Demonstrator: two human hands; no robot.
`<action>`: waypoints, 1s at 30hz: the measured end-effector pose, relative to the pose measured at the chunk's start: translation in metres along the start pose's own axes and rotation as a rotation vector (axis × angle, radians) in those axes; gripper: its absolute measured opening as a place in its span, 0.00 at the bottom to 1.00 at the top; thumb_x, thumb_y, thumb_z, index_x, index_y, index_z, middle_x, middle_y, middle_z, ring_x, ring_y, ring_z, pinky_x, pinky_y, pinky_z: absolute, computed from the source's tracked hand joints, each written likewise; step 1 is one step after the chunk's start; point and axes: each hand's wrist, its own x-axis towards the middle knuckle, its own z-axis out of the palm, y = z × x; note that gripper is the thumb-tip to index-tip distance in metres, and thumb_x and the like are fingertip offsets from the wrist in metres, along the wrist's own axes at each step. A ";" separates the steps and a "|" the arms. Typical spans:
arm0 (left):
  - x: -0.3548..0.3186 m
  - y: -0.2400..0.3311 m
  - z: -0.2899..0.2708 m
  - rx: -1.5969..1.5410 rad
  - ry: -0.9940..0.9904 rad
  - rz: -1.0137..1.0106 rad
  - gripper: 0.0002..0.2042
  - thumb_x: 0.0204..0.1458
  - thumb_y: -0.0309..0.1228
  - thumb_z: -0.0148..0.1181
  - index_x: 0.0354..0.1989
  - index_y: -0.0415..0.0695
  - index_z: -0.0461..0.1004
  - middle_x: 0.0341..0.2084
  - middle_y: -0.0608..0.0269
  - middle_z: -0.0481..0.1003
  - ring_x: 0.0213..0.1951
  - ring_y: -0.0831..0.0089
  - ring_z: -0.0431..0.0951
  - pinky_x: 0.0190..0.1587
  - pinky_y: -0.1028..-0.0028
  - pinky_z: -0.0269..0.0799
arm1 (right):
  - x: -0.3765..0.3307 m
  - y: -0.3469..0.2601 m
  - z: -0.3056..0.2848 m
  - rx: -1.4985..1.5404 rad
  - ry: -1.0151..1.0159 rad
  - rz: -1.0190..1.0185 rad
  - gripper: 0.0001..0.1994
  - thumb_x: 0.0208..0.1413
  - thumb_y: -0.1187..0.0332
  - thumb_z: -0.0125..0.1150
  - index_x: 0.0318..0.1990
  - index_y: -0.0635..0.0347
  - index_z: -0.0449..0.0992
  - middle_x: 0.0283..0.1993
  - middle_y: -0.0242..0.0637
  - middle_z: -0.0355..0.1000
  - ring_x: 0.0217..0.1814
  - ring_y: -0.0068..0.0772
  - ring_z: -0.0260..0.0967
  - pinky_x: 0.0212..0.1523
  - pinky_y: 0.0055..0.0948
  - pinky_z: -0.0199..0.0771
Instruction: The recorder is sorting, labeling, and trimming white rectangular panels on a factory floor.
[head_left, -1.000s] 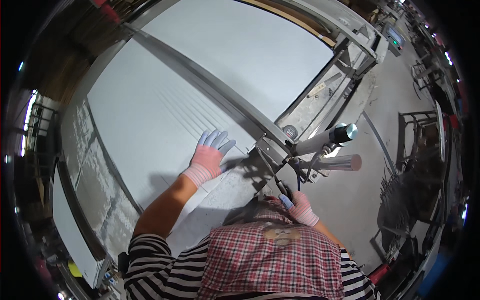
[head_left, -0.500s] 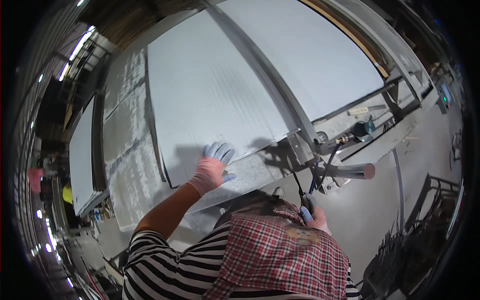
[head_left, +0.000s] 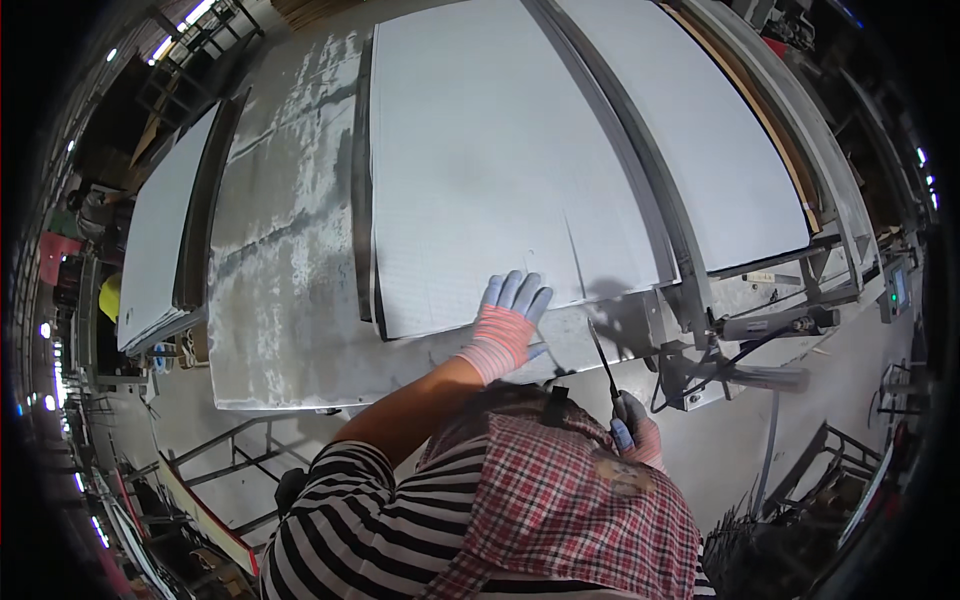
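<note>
My left hand [head_left: 509, 323], in a grey-and-pink striped glove, lies with its fingers stretched out over the near edge of a large white sheet [head_left: 480, 160]. Its thumb points right, over the metal table [head_left: 290, 330]. My right hand [head_left: 637, 430], gloved alike, is closed round the dark handle of a long, thin knife [head_left: 603, 358]. The blade points up and away toward the sheet's near edge, and its tip shows over the tabletop. Part of my right hand is hidden behind the checked cloth.
A metal bar [head_left: 640, 150] runs lengthwise between the sheet and a second white sheet [head_left: 700, 130]. Cylinders and a hose [head_left: 765, 335] sit at the table's near right corner. Stacked white boards [head_left: 165, 230] stand at the left. A control box [head_left: 897, 290] is far right.
The view has swung, so the table sits differently in it. My left hand has moved right along the sheet's near edge. My right hand still holds the knife.
</note>
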 end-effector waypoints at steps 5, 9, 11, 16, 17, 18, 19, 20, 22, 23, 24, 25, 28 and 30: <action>-0.006 -0.014 -0.010 -0.068 -0.100 0.069 0.44 0.51 0.59 0.56 0.72 0.46 0.51 0.72 0.51 0.49 0.73 0.51 0.44 0.72 0.47 0.31 | 0.004 -0.053 0.063 -0.155 0.071 -0.043 0.24 0.64 0.65 0.57 0.65 0.63 0.64 0.52 0.47 0.76 0.56 0.34 0.74 0.54 0.27 0.70; -0.009 -0.030 -0.008 -0.091 -0.177 0.157 0.42 0.53 0.59 0.53 0.72 0.48 0.51 0.72 0.54 0.49 0.74 0.54 0.43 0.72 0.47 0.30 | 0.003 -0.064 0.127 -0.071 0.124 -0.015 0.24 0.63 0.65 0.58 0.64 0.63 0.64 0.51 0.45 0.77 0.54 0.29 0.73 0.53 0.25 0.69; -0.012 -0.037 -0.010 -0.109 -0.194 0.200 0.42 0.53 0.59 0.52 0.72 0.47 0.51 0.72 0.53 0.50 0.74 0.54 0.44 0.72 0.48 0.31 | -0.003 -0.055 0.157 0.189 0.153 0.039 0.25 0.64 0.63 0.57 0.66 0.61 0.62 0.37 0.33 0.73 0.35 0.21 0.69 0.37 0.23 0.69; -0.035 -0.054 0.011 -0.375 -0.019 0.333 0.44 0.55 0.59 0.49 0.71 0.38 0.50 0.70 0.45 0.51 0.72 0.51 0.47 0.73 0.55 0.35 | -0.026 -0.071 0.199 0.357 0.285 -0.136 0.28 0.63 0.62 0.57 0.68 0.57 0.58 0.31 0.29 0.66 0.27 0.18 0.60 0.26 0.19 0.61; -0.039 -0.057 0.012 -0.458 0.025 0.311 0.43 0.55 0.59 0.49 0.70 0.37 0.50 0.70 0.45 0.51 0.72 0.49 0.46 0.74 0.55 0.35 | -0.031 -0.073 0.203 0.353 0.294 -0.139 0.28 0.63 0.62 0.57 0.68 0.57 0.58 0.31 0.29 0.66 0.27 0.18 0.60 0.26 0.19 0.61; -0.044 -0.061 0.012 -0.454 -0.016 0.318 0.42 0.57 0.56 0.50 0.71 0.37 0.50 0.70 0.44 0.51 0.71 0.46 0.48 0.73 0.56 0.41 | -0.036 -0.076 0.206 0.394 0.319 -0.135 0.28 0.63 0.62 0.57 0.68 0.57 0.58 0.36 0.31 0.68 0.29 0.18 0.61 0.26 0.19 0.62; -0.051 -0.066 0.006 -0.449 -0.012 0.323 0.42 0.57 0.56 0.50 0.71 0.37 0.50 0.70 0.44 0.51 0.71 0.46 0.48 0.73 0.56 0.41 | -0.041 -0.079 0.208 0.439 0.343 -0.133 0.28 0.63 0.62 0.57 0.68 0.57 0.58 0.40 0.33 0.69 0.30 0.18 0.61 0.26 0.18 0.62; -0.058 -0.071 -0.001 -0.500 -0.060 0.319 0.40 0.57 0.55 0.51 0.71 0.38 0.51 0.69 0.44 0.52 0.70 0.46 0.50 0.72 0.57 0.45 | -0.043 -0.080 0.209 0.444 0.347 -0.141 0.28 0.63 0.62 0.57 0.68 0.57 0.58 0.40 0.33 0.69 0.30 0.18 0.61 0.26 0.18 0.62; -0.078 -0.087 -0.018 -0.669 -0.044 0.347 0.35 0.57 0.50 0.55 0.69 0.42 0.56 0.67 0.47 0.56 0.67 0.45 0.56 0.69 0.57 0.56 | -0.049 -0.079 0.209 0.429 0.356 -0.140 0.29 0.62 0.63 0.57 0.68 0.57 0.58 0.53 0.37 0.68 0.33 0.18 0.62 0.26 0.18 0.63; -0.085 -0.100 -0.020 -0.649 -0.042 0.348 0.35 0.57 0.50 0.55 0.69 0.42 0.56 0.67 0.47 0.56 0.67 0.45 0.56 0.69 0.57 0.56 | -0.049 -0.080 0.211 0.444 0.356 -0.153 0.29 0.62 0.63 0.57 0.68 0.57 0.58 0.53 0.37 0.68 0.33 0.18 0.62 0.26 0.18 0.63; -0.091 -0.115 -0.022 -0.732 -0.025 0.321 0.34 0.56 0.50 0.56 0.67 0.43 0.59 0.66 0.48 0.58 0.66 0.46 0.57 0.69 0.56 0.54 | -0.049 -0.082 0.212 0.464 0.360 -0.096 0.29 0.62 0.64 0.57 0.69 0.58 0.57 0.57 0.37 0.66 0.33 0.18 0.62 0.26 0.17 0.62; -0.099 -0.132 -0.025 -0.812 -0.008 0.287 0.33 0.55 0.50 0.56 0.65 0.44 0.62 0.64 0.49 0.60 0.66 0.48 0.58 0.69 0.55 0.53 | -0.050 -0.084 0.215 0.486 0.355 -0.038 0.29 0.62 0.65 0.57 0.69 0.58 0.57 0.61 0.37 0.65 0.33 0.17 0.61 0.26 0.17 0.62; -0.111 -0.194 -0.027 -0.211 0.142 0.149 0.32 0.54 0.50 0.58 0.64 0.45 0.64 0.63 0.50 0.61 0.65 0.51 0.59 0.69 0.52 0.50 | -0.049 -0.073 0.215 0.323 0.270 -0.028 0.29 0.63 0.67 0.56 0.70 0.60 0.56 0.61 0.42 0.67 0.43 0.26 0.69 0.40 0.23 0.71; -0.121 -0.228 -0.022 -0.105 0.097 0.044 0.31 0.53 0.50 0.58 0.63 0.48 0.66 0.63 0.52 0.63 0.66 0.54 0.57 0.69 0.50 0.45 | -0.043 -0.084 0.228 0.158 0.220 -0.017 0.29 0.63 0.66 0.56 0.69 0.61 0.56 0.60 0.50 0.70 0.59 0.43 0.71 0.57 0.34 0.69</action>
